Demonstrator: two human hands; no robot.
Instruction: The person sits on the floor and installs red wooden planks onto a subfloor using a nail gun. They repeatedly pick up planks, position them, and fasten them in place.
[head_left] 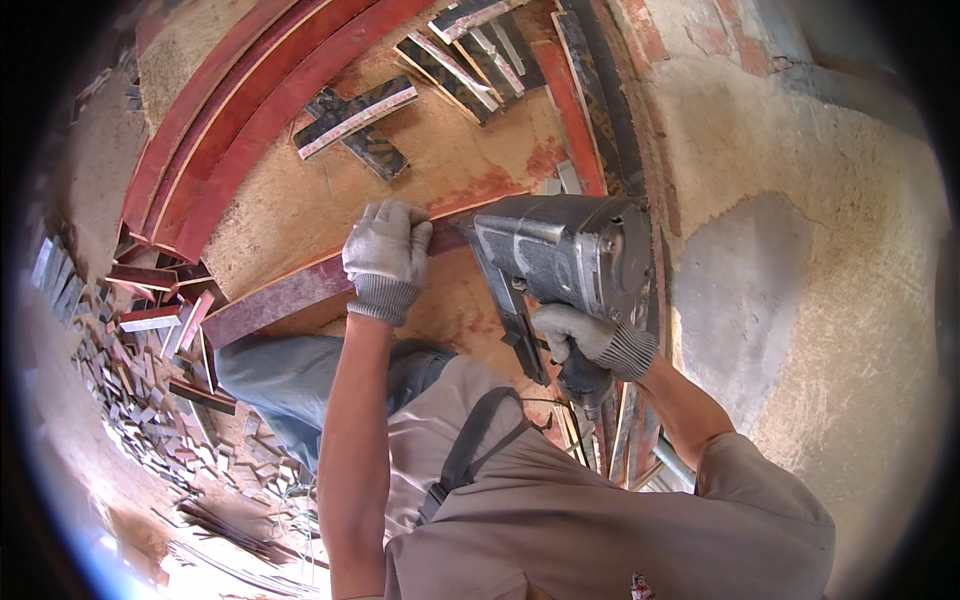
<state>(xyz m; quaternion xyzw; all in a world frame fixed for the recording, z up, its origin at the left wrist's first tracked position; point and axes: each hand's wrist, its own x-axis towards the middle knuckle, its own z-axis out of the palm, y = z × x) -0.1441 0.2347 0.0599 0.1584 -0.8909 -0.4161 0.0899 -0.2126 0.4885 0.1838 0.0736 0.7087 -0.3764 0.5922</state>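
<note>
My right hand (pixel 583 336), in a grey-white knit glove, is closed round the handle of a dark grey nail gun (pixel 560 240). The gun's nose end lies against the right part of a long reddish-brown board (pixel 285 298). That board stands on edge and slants up to the right across the tan work surface (pixel 465 325). My left hand (pixel 388 245), gloved alike, has its fingers curled over the board's upper edge, left of the gun. The gun hides the board's right end and the exact contact point.
Red curved boards (pixel 215 130) arc across the far left. Short dark wood strips (pixel 360 118) lie crossed on the surface, with more strips (pixel 470 55) behind. Many small wood offcuts (pixel 150 400) litter the floor at left. A stained plaster wall (pixel 800 220) rises at right.
</note>
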